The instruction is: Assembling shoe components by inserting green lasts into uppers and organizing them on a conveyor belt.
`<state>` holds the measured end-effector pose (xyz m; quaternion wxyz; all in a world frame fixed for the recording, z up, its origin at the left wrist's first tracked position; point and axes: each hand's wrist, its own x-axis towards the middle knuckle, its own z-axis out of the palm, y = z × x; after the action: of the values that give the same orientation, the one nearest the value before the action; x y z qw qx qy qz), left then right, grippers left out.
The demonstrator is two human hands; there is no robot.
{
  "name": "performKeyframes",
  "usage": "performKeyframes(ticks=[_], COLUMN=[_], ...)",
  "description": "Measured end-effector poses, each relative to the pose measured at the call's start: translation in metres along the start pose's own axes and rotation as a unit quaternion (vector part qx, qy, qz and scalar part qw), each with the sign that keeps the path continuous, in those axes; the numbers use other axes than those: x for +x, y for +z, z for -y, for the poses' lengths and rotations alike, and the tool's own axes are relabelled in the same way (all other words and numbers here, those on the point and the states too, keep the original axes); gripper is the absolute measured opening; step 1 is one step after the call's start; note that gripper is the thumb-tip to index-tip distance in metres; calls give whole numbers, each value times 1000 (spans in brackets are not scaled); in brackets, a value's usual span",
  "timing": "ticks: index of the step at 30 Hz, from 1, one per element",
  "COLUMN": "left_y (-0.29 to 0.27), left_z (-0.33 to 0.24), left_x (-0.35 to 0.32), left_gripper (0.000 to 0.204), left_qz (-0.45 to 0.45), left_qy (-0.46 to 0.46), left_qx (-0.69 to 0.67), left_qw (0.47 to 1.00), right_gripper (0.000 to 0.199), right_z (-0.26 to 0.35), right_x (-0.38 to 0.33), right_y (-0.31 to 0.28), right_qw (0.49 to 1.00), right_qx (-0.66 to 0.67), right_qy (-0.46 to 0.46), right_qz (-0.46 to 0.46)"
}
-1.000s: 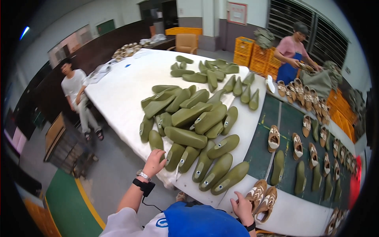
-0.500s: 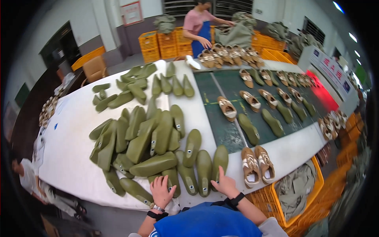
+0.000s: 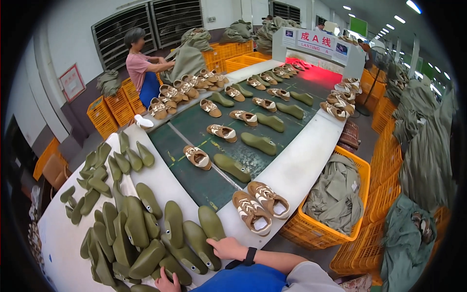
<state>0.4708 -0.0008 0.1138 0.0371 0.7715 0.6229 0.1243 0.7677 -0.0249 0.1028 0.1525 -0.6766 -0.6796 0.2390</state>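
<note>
Right hand (image 3: pixel 229 248) at near end of a green shoe last (image 3: pixel 210 223), index finger extended, can't tell if gripping; left hand (image 3: pixel 167 282) partly cut off, fingers spread at another last (image 3: pixel 176 268), grip unclear; both lasts on white worktop (image 3: pixel 61 238); brown-and-white shoes (image 3: pixel 249 209) to their right.

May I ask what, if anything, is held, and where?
That cannot be told: the right hand is at a green shoe last's near end, the left hand beside another.
</note>
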Motion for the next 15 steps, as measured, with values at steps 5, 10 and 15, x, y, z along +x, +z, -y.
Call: performKeyframes(ticks=[5, 10, 15], left_y=[2, 8, 5], left_z=[3, 12, 7], left_x=[0, -2, 1], left_gripper=[61, 62, 62], left_qz=[70, 73, 48], left_qy=[-50, -59, -34], left_qx=[10, 17, 1], left_qw=[996, 995, 998], right_gripper=[39, 36, 36], right_z=[-1, -1, -1], right_x=[-1, 2, 2], right_y=[-1, 0, -8], right_qw=[1000, 999, 1000], right_qx=[0, 9, -8], right_qy=[-13, -30, -17], right_qz=[-4, -9, 6])
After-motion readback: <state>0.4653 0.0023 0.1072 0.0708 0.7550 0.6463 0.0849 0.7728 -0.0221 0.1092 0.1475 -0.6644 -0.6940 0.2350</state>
